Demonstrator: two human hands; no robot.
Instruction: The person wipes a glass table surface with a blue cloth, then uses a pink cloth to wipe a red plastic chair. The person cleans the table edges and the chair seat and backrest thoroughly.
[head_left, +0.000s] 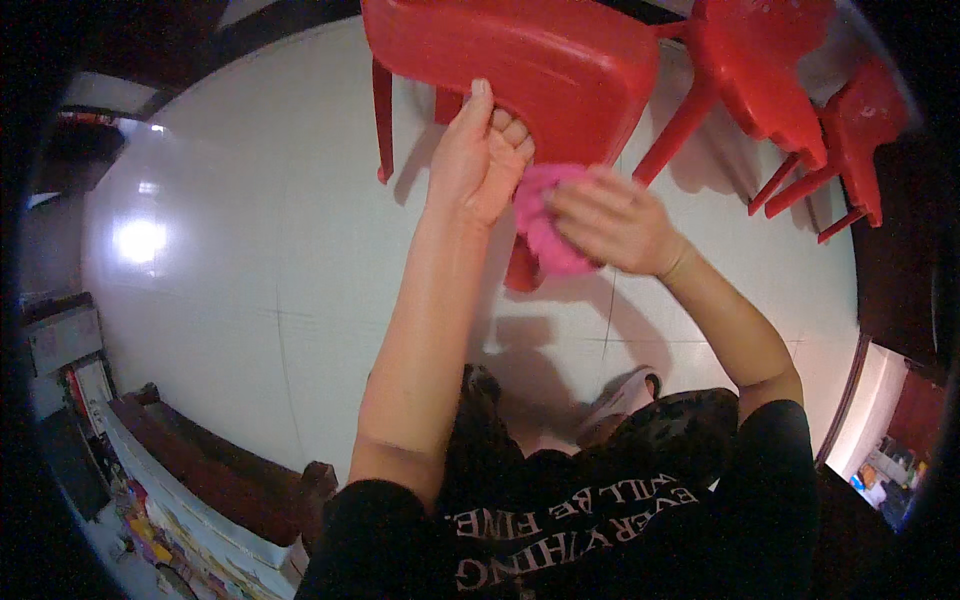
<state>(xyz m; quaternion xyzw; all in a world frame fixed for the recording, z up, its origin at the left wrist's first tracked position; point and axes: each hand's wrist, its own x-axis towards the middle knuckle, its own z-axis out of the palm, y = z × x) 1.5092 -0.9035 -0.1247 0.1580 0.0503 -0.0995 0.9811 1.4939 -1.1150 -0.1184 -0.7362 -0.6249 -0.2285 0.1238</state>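
Observation:
A red plastic chair (517, 49) stands before me at the top of the view, its upper part cut off by the picture's edge. My left hand (484, 165) grips the chair's near edge, thumb upward and fingers curled in. Just to the right, my right hand (619, 225) presses a bunched pink cloth (547, 236) at the chair's near side, over one leg. That hand is blurred, and the cloth hides the upper part of the leg. The foot of the leg (523, 274) shows beneath the cloth.
More red plastic chairs (757, 75) stand at the upper right. Pale floor tiles (225, 225) spread around, with a bright light reflection at left. A dark wooden piece of furniture (217, 465) lies at lower left. My foot in a light shoe (626, 401) is below.

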